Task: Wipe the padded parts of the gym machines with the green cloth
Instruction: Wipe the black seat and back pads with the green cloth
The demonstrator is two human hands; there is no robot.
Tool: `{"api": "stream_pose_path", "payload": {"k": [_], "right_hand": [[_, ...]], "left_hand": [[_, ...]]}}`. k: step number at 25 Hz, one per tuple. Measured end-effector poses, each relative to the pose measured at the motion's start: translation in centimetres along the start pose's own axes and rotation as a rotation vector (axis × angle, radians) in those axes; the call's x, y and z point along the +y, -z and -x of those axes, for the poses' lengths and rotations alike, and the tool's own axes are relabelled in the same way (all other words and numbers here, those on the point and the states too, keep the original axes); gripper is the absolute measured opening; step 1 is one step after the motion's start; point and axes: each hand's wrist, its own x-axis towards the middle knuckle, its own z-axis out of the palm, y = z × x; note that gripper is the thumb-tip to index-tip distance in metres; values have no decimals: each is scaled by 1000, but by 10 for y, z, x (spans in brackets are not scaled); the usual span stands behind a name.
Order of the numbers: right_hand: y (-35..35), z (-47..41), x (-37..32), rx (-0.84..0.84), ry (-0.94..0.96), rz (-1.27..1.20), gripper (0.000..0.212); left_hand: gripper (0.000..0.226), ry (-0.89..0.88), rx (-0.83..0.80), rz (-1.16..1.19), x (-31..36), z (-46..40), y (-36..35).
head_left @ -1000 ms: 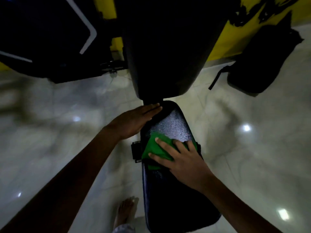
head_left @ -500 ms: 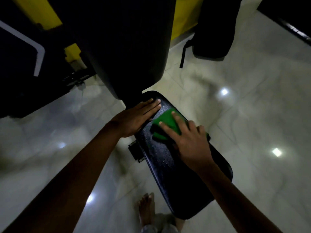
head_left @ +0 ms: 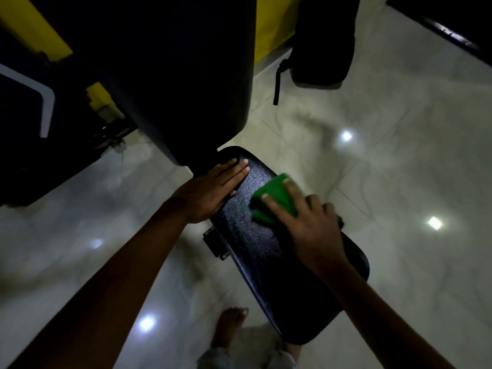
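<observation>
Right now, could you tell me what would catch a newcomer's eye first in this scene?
The green cloth stands out, pressed under the right hand near the far end of the black seat pad. The left hand lies flat on the pad's far left edge. Behind looms the dark back pad, above a glossy pale floor.

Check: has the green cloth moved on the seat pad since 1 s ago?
Yes. The green cloth slid up the seat pad toward its backrest end.
</observation>
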Motion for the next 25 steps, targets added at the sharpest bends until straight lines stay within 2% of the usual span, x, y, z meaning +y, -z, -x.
{"api": "stream_pose_path", "payload": {"k": [1, 2, 3, 7, 9, 11, 14, 15, 17, 19, 21, 23, 25], "right_hand": [[1, -5, 6, -9, -180, -18, 63], [1, -2, 5, -10, -251, -30, 68], [1, 8, -5, 11, -222, -28, 71], [11, 61, -55, 54, 225, -48, 50], [11, 63, -46, 25, 301, -35, 45], [8, 49, -25, 16, 162, 4, 48], [9, 31, -9, 2, -316, 43, 54], [9, 33, -16, 11, -380, 30, 55], [10, 51, -46, 43, -262, -11, 54], [15, 81, -76, 58, 16, -33, 48], [20, 101, -81, 60, 208, -54, 41], [20, 95, -53, 53, 196, -23, 42], [15, 78, -16, 65, -5, 43, 46]], "left_hand": [[55, -11, -15, -9, -2, 0, -1], [55, -24, -25, -23, -4, -1, -3], [55, -36, -35, -33, -5, -2, -4], [54, -73, -28, -59, 2, -9, -8], [54, -96, -31, -90, 7, -11, -9], [54, -138, -40, -158, 7, -12, -9], [54, -197, -55, -237, 6, -12, -7], [54, -195, -54, -227, 7, -12, -8], [55, -172, -56, -200, 10, -11, -8], [55, -165, -52, -181, 12, -10, -10], [55, -167, -52, -177, 14, -6, -10], [56, -179, -52, -191, 17, -6, -10], [57, -183, -60, -188, 19, -5, -10]]}}
